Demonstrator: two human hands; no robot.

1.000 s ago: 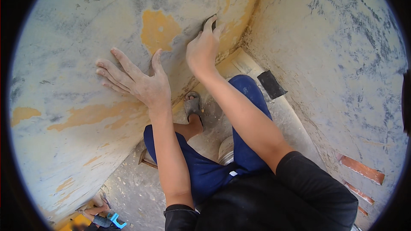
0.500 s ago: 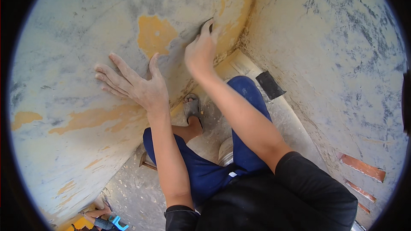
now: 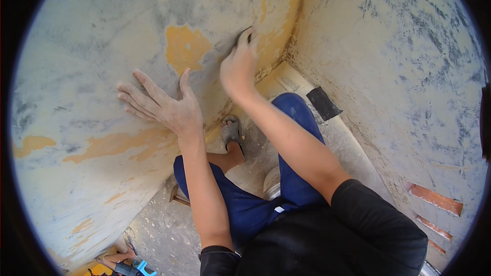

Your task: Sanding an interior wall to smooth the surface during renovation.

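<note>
To your right, a scuffed pale wall, reddish strips along it, speckled gray floor beneath you

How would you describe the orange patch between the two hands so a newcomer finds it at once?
Start with the big wall on the left. Just above the thumb of the spread left hand, left of the right hand, is the orange patch. Unlike the long orange streaks lower in the picture, it is compact, with a small pale spot inside.

Head-worn fisheye, downward over both hands
</note>
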